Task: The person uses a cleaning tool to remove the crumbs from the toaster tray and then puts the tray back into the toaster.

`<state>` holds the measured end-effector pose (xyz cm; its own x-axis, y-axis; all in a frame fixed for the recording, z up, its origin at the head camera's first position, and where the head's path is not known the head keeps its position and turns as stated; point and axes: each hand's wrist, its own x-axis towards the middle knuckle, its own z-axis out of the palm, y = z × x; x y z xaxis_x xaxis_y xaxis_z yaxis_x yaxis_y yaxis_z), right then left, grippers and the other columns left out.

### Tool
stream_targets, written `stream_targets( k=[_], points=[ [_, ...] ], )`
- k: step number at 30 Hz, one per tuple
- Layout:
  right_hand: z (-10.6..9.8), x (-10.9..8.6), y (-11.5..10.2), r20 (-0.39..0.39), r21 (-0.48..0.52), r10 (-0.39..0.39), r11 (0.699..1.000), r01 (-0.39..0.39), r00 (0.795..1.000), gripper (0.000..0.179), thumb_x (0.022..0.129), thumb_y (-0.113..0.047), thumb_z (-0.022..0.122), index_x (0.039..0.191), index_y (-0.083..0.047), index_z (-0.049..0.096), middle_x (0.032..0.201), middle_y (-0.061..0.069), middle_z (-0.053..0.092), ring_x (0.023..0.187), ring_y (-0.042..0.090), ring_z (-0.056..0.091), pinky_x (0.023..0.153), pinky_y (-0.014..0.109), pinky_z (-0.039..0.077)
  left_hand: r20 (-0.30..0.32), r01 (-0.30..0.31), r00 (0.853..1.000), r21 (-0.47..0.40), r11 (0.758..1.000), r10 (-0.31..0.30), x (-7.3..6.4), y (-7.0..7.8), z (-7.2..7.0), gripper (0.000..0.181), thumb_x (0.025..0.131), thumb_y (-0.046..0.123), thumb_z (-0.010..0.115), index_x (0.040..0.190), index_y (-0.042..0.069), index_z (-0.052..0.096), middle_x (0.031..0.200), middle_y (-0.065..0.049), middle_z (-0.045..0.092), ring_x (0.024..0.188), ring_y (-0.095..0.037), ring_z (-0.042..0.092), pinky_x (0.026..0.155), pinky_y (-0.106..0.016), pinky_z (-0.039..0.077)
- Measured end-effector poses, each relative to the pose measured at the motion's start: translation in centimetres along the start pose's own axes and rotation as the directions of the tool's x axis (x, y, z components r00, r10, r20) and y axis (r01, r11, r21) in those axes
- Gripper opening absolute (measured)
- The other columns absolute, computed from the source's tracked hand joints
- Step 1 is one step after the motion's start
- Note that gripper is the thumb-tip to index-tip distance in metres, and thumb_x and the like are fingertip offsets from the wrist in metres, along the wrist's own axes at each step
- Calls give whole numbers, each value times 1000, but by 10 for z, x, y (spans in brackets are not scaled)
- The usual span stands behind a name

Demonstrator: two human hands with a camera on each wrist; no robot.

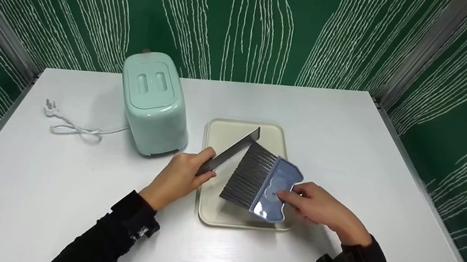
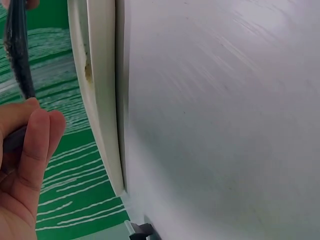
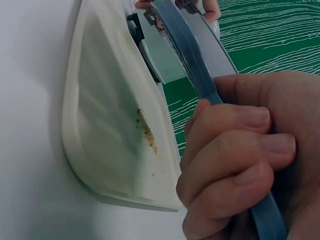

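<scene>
My left hand (image 1: 182, 173) grips a thin, flat grey metal tray (image 1: 232, 150) with a bent far end, held slantwise above a cream serving tray (image 1: 213, 214). In my right hand (image 1: 320, 204) is a wide brush (image 1: 278, 187) with a blue handle and dark bristles, pinched between thumb and fingers. Its bristles point left, close to the metal tray; whether they touch it I cannot tell. Brown crumbs (image 3: 146, 131) lie on the cream tray in the right wrist view. From the left wrist, the metal piece is seen edge-on beside my fingers (image 2: 37, 145).
A mint-green toaster (image 1: 155, 104) stands behind and left of the cream tray. Its white cord and plug (image 1: 50, 109) lie on the white table (image 1: 40, 194) to the left. Green panels with white streaks (image 1: 259, 27) rise behind and on both sides.
</scene>
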<state>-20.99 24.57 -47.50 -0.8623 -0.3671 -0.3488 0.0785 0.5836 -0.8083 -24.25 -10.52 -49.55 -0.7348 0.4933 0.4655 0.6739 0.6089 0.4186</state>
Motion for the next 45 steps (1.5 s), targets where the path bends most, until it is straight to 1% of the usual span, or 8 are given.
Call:
stream_targets(
  k=[7,15,21,27,29,37,41,45],
  points=[
    [-4,1,2,-43,-12,14,1000,-15,999,40,107,-38,63,85,-6,57,56,-9,41,47,6,31,48,21,26,1,-35,999,43,998,35,0,0,1,28,94,12,83,105,8,58,72,-2,65,64,-12,55,55,-29,50],
    [-4,3,5,-61,-59,28,998,-32,998,43,107,-43,63,86,-5,59,55,-8,43,49,7,37,50,23,32,9,-53,999,49,997,52,0,0,2,27,95,14,82,105,8,57,71,-3,66,63,-13,55,54,-29,49],
    [0,5,6,-47,-93,29,995,-34,998,43,106,-45,64,89,-5,63,57,-8,45,50,8,40,51,23,35,3,-54,999,42,998,54,0,0,2,27,95,13,82,106,8,58,72,-3,66,64,-13,55,55,-30,50],
    [2,3,5,-31,-93,34,995,-37,999,43,106,-44,64,87,-5,62,56,-7,42,49,8,36,51,23,33,-4,-63,998,56,996,63,-1,-2,3,29,95,13,82,105,8,56,69,-1,60,63,-12,50,55,-28,47],
    [3,3,4,-27,-91,39,995,-42,999,43,105,-44,65,86,-6,63,56,-7,42,49,8,36,51,23,34,-5,-61,998,57,996,61,-1,-2,3,29,95,14,82,105,8,56,69,-1,60,63,-12,50,55,-29,47],
    [3,-1,-2,-33,-107,8,994,-11,999,40,105,-42,66,86,-7,64,59,-7,47,53,9,42,51,24,38,7,-38,999,57,998,38,-1,-3,3,28,96,14,81,106,8,56,70,-1,59,63,-12,51,55,-28,47],
    [1,-3,-4,-54,-101,-2,995,-3,999,41,106,-42,65,85,-7,60,58,-7,47,52,9,40,51,24,35,11,-32,999,53,998,32,-1,-3,3,28,96,16,82,106,8,57,70,-1,59,64,-12,50,55,-27,46],
    [-2,-2,-4,-75,-92,12,996,-19,997,42,107,-43,64,87,-6,60,57,-6,45,51,9,37,50,23,32,11,-32,999,49,998,32,-1,-3,3,28,95,15,82,105,8,57,70,0,60,64,-12,50,55,-27,46]
  ],
)
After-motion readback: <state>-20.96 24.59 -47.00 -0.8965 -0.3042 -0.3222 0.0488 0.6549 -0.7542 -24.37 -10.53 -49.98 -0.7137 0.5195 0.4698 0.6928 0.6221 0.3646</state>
